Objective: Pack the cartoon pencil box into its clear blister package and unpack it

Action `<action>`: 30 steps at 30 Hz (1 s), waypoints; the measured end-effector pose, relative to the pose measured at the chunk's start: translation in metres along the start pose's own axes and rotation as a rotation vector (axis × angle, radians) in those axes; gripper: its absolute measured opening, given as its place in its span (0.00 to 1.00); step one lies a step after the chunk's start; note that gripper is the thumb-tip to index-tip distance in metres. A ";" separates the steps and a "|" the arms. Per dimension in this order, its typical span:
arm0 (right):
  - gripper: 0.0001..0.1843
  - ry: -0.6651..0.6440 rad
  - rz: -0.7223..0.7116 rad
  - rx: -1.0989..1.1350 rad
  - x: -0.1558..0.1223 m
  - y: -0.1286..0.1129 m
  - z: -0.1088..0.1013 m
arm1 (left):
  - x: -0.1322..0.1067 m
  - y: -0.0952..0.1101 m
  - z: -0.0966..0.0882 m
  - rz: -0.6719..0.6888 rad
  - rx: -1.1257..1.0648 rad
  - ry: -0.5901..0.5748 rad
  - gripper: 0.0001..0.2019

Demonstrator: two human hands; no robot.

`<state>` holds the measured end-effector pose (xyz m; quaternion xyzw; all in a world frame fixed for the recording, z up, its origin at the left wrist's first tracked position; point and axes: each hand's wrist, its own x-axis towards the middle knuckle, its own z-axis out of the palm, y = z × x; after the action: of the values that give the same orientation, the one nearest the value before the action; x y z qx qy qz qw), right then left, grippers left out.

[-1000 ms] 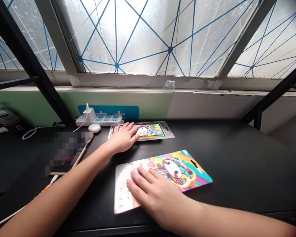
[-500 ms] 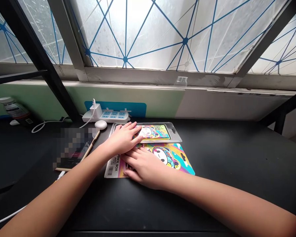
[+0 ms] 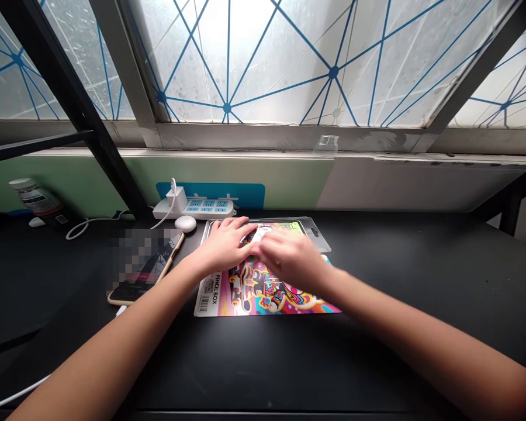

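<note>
Frosted window [image 3: 263, 64] with blue radiating lines stands behind; black table [image 3: 403, 292] below it, against a green and pale wall. Left forearm enters from the lower left, extended forward; left hand [image 3: 228, 242] lies palm down, flat and unclenched, fingers slightly parted, on the left part of a clear plastic package [image 3: 318, 235] near the back of the table. Right forearm reaches in from the lower right, angled inward. Right hand [image 3: 289, 254] is bent, fingers curled inward beside the left thumb, over the near side of the package; fingertips hidden, so cannot tell whether they grip anything. Printed card [image 3: 263, 295], marked "PENCIL BOX" at its left end, lies on the near side of the package, partly beneath the right hand and wrist. To the left: white rounded object [image 3: 185, 224], phone [image 3: 134, 290]. Power strip [image 3: 206, 208] behind, by the wall.
</note>
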<state>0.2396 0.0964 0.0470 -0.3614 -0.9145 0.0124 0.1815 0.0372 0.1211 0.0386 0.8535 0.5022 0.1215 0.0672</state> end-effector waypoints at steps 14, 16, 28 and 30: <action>0.35 -0.359 0.264 0.035 0.023 0.098 -0.028 | 0.004 -0.009 -0.007 0.018 -0.145 0.009 0.29; 0.33 -0.332 0.259 0.013 0.024 0.098 -0.028 | 0.003 -0.014 -0.012 0.021 -0.165 0.019 0.29; 0.13 0.207 0.042 -0.144 -0.020 0.053 -0.024 | -0.030 -0.025 -0.052 0.075 -0.081 0.166 0.18; 0.10 0.308 -0.035 -0.164 -0.040 0.042 -0.033 | -0.055 -0.010 -0.054 0.201 -0.011 0.326 0.14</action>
<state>0.3057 0.0972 0.0578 -0.3566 -0.8800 -0.1212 0.2894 -0.0117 0.0775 0.0800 0.8682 0.4178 0.2669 -0.0226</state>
